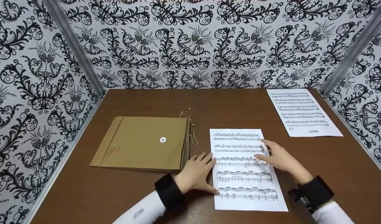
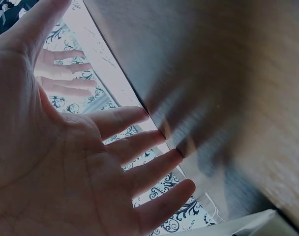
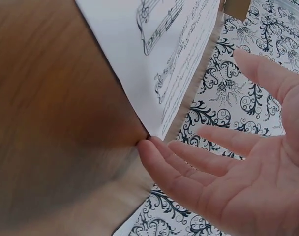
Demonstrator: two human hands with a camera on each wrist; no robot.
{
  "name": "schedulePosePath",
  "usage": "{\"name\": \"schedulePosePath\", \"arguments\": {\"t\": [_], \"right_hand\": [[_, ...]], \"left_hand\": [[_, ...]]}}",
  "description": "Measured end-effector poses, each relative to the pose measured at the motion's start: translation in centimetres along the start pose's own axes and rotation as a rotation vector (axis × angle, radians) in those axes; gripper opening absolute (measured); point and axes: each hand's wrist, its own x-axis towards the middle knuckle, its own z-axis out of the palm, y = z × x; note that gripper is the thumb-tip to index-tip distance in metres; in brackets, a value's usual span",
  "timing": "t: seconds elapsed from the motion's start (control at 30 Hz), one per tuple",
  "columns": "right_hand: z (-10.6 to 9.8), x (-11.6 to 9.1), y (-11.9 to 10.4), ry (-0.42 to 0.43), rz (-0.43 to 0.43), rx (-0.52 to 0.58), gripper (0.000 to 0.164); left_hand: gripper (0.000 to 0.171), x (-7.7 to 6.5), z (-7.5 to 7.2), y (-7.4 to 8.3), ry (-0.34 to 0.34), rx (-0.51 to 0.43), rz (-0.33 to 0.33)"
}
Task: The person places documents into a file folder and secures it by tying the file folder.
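A sheet of printed music (image 1: 243, 168) lies flat on the brown table in front of me. My left hand (image 1: 196, 174) has its fingers spread along the sheet's left edge, thumb at the lower left. In the left wrist view the straight fingertips of that hand (image 2: 110, 157) meet the paper's edge. My right hand (image 1: 279, 155) is over the right edge, fingers loosely bent. The right wrist view shows fingertips of this hand (image 3: 228, 167) right at a corner of the sheet (image 3: 139, 64).
Left of the sheet lies a brown cardboard folder (image 1: 140, 143) with a white round button (image 1: 162, 140) and a loose string (image 1: 194, 137) at its right side. Another music sheet (image 1: 302, 112) lies at the far right of the table (image 1: 227, 105). Patterned walls (image 1: 190, 43) enclose the back and sides.
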Motion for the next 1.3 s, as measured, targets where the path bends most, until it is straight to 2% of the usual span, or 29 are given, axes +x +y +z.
{"name": "schedulePosePath", "arguments": {"t": [0.33,0.57,0.8,1.07,1.3], "right_hand": [[-0.5,0.5,1.5,-0.008,0.083,0.179,0.095],[-0.9,1.0,2.9,-0.035,0.119,0.384,0.094],[-1.0,1.4,3.5,-0.060,0.133,0.447,0.083],[-1.2,1.5,3.9,-0.118,0.116,0.546,0.065],[-1.5,1.6,4.2,-0.209,0.105,0.575,0.067]], "left_hand": [[0.116,0.0,-0.2,0.0,-0.010,0.006,-0.004],[0.115,0.0,0.0,0.0,-0.009,0.009,-0.001],[0.115,0.0,0.0,0.0,-0.002,0.018,0.000],[0.115,0.0,-0.1,-0.1,-0.007,-0.014,0.003],[0.116,0.1,-0.3,0.0,-0.027,0.002,-0.013]]}}
